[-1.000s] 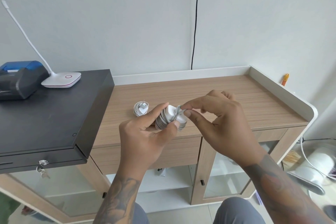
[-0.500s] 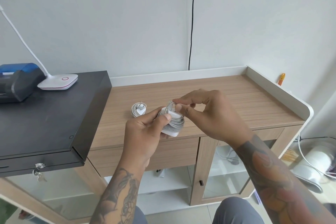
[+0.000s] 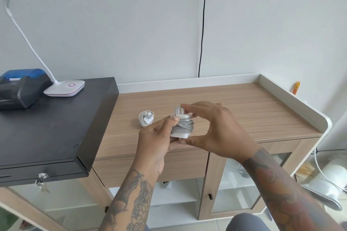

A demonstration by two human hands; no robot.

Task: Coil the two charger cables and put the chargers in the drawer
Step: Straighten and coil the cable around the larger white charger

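Wood-grain cabinet top (image 3: 244, 110) w/ shut drawer front (image 3: 150, 167) below: small white charger in coiled cable (image 3: 146, 118) lies done; white charger block wound w/ grey cable (image 3: 182, 126), held above top, gripped by left hand (image 3: 157, 137), right hand (image 3: 216, 127) pinching its cable end; stowing both remains.

Charger held above the table's front edge, between both hands

The wrapped charger (image 3: 183, 125) sits between the left hand (image 3: 155, 137) and right hand (image 3: 216, 129). Left of the left fingers (image 3: 173, 119), the coiled charger (image 3: 146, 121) lies on the table (image 3: 244, 110). Further left stands the cash box (image 3: 56, 127), carrying the lamp base (image 3: 64, 88) and printer (image 3: 20, 88). The drawer (image 3: 184, 165) lies below the hands.
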